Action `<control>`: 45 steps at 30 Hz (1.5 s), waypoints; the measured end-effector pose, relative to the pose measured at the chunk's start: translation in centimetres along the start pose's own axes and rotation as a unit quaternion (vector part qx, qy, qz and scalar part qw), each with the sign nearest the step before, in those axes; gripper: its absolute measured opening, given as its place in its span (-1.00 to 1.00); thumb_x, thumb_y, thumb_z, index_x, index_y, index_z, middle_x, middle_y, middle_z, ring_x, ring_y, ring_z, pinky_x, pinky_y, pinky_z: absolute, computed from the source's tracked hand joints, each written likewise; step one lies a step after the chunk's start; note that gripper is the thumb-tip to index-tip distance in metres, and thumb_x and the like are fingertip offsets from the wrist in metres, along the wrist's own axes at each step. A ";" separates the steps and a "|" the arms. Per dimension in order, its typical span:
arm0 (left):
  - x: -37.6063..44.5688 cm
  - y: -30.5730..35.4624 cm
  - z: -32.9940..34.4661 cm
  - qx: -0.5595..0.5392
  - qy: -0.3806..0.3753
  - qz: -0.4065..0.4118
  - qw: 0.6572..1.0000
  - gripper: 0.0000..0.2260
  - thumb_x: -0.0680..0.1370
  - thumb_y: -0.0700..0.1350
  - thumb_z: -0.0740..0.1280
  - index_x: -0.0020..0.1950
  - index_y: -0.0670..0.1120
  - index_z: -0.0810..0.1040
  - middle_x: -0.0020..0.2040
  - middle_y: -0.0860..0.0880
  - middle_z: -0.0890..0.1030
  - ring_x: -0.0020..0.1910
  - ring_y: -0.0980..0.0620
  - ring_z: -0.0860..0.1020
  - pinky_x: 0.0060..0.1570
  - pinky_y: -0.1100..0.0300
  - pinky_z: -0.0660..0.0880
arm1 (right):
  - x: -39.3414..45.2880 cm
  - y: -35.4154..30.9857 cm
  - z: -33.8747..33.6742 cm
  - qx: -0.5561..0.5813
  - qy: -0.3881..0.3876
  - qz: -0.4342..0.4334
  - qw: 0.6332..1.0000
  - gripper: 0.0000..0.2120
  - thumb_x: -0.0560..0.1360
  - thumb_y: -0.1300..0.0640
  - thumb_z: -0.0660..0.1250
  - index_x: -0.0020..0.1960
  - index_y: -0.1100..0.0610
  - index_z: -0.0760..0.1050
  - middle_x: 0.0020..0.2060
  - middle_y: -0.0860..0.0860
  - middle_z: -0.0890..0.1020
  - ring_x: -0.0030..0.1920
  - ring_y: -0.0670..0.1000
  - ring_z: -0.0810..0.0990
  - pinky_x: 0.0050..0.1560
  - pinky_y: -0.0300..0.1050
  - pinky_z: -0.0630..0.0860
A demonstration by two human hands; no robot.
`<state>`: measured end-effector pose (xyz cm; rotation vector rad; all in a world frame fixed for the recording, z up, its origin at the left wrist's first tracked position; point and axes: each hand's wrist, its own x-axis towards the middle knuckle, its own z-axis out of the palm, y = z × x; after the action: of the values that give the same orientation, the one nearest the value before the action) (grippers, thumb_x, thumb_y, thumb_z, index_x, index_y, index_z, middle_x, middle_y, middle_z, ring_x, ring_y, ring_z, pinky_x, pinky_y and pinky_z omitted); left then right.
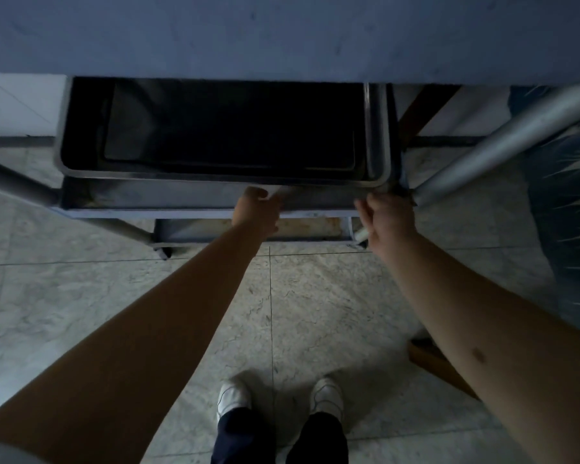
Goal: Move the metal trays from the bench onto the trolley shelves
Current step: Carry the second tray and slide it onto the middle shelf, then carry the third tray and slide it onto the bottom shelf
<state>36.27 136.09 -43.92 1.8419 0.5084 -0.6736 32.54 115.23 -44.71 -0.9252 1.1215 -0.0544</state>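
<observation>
Metal posts [17, 182] of the trolley are seen at the left, framing a dark tray [215, 128] that is set on a middle shelf [168, 199] beneath the top surface [282, 31]. At the tray's near rim, the left hand [257, 212] is curled over the shelf edge; whether the tray itself is gripped cannot be told. Further right, the right hand [387, 219] is held loosely open beside the tray's corner. White shoes [235, 395] are seen on the tiled floor [332, 313] below.
</observation>
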 end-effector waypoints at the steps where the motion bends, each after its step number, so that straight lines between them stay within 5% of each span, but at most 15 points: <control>1: -1.2 -0.4 -0.8 0.057 0.003 0.033 0.998 -0.57 0.61 0.04 0.33 0.41 -0.12 0.39 0.23 -0.18 0.58 -0.03 -0.08 0.62 0.01 -0.08 0.64 | -0.9 0.5 -0.6 -0.046 -0.021 -0.006 0.999 -0.83 0.55 0.26 0.33 0.13 0.24 0.50 -0.05 0.13 0.64 -0.14 0.00 0.68 -0.12 -0.17 0.64; 3: -4.0 -1.1 -2.5 0.142 -0.003 0.099 0.985 -0.47 0.60 0.10 0.32 0.51 -0.04 0.28 0.34 -0.14 0.48 -0.08 -0.01 0.59 -0.08 0.01 0.63 | -3.5 1.3 -2.0 -0.251 -0.057 -0.064 0.964 -0.69 0.54 0.15 0.35 0.25 0.21 0.46 0.07 0.18 0.61 0.00 0.09 0.65 -0.02 -0.05 0.60; 6: -9.0 -1.8 -5.2 0.234 -0.028 0.147 0.961 -0.31 0.56 0.23 0.30 0.60 0.09 0.10 0.58 -0.13 0.21 0.37 -0.19 0.43 0.19 -0.05 0.52 | -8.8 1.3 -4.4 -0.534 -0.111 -0.185 0.818 -0.46 0.47 -0.15 0.35 0.38 0.05 0.39 0.29 0.09 0.54 0.24 0.10 0.54 0.09 -0.09 0.46; 9: -14.0 -1.4 -8.0 0.353 -0.022 0.144 0.924 -0.19 0.47 0.43 0.19 0.60 0.23 -0.08 0.66 -0.04 -0.12 0.59 -0.23 0.06 0.38 -0.25 0.30 | -14.4 0.1 -5.9 -0.630 -0.150 -0.221 0.729 -0.17 0.41 -0.39 0.26 0.54 -0.02 0.12 0.55 0.04 0.19 0.51 0.10 0.22 0.38 0.09 0.33; 13: -20.2 0.0 -10.9 0.487 0.006 0.168 0.857 -0.08 0.33 0.61 -0.13 0.59 0.22 -0.21 0.63 -0.01 -0.28 0.59 -0.17 -0.20 0.41 -0.37 0.13 | -21.1 -1.6 -6.8 -0.772 -0.113 -0.264 0.567 -0.01 0.30 -0.60 -0.05 0.56 -0.08 -0.14 0.59 0.02 -0.16 0.57 0.15 -0.12 0.44 0.31 0.09; 16: -25.2 1.1 -12.7 0.547 -0.001 0.177 0.818 -0.09 0.33 0.60 -0.26 0.59 0.19 -0.26 0.57 -0.04 -0.41 0.54 -0.14 -0.34 0.44 -0.38 0.02 | -26.2 -2.7 -7.4 -0.807 -0.118 -0.275 0.509 0.03 0.25 -0.64 -0.20 0.56 -0.12 -0.26 0.56 -0.02 -0.32 0.56 0.11 -0.26 0.46 0.33 -0.07; 26: -38.7 3.9 -19.2 0.593 0.003 0.264 0.761 -0.15 0.37 0.57 -0.26 0.56 0.20 -0.33 0.56 -0.05 -0.44 0.54 -0.16 -0.39 0.46 -0.30 -0.20 | -40.0 -4.6 -9.7 -0.812 -0.090 -0.279 0.504 0.03 0.25 -0.63 -0.15 0.56 -0.13 -0.25 0.56 0.00 -0.31 0.55 0.09 -0.29 0.48 0.29 -0.12; 31: -40.1 4.9 -20.5 0.609 -0.008 0.294 0.737 -0.13 0.37 0.57 -0.28 0.58 0.17 -0.28 0.56 -0.06 -0.43 0.54 -0.16 -0.39 0.49 -0.32 -0.13 | -42.5 -5.1 -12.3 -0.817 -0.042 -0.276 0.504 0.02 0.29 -0.61 -0.15 0.57 -0.07 -0.24 0.58 0.05 -0.26 0.57 0.13 -0.21 0.49 0.28 -0.02; 38: -40.5 8.4 -16.4 0.612 -0.050 0.367 0.699 -0.12 0.38 0.57 -0.28 0.61 0.16 -0.14 0.57 -0.04 -0.38 0.54 -0.13 -0.35 0.49 -0.32 -0.10 | -45.9 -7.4 -18.7 -0.782 0.029 -0.232 0.578 -0.01 0.36 -0.57 -0.03 0.58 -0.05 -0.22 0.58 0.08 -0.22 0.57 0.13 -0.20 0.50 0.23 -0.04; 45: -44.9 12.1 -5.1 0.590 -0.129 0.442 0.663 -0.12 0.38 0.55 -0.20 0.62 0.16 -0.12 0.62 -0.04 -0.31 0.59 -0.15 -0.28 0.49 -0.30 -0.05 | -47.5 -10.2 -27.8 -0.727 0.109 -0.190 0.650 0.04 0.29 -0.62 -0.08 0.58 -0.08 -0.24 0.58 0.02 -0.23 0.56 0.09 -0.24 0.48 0.28 -0.05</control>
<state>11.27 135.28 -4.41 2.6869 -1.3242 -0.5423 -7.76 114.18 -5.92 -2.6708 1.0324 0.4942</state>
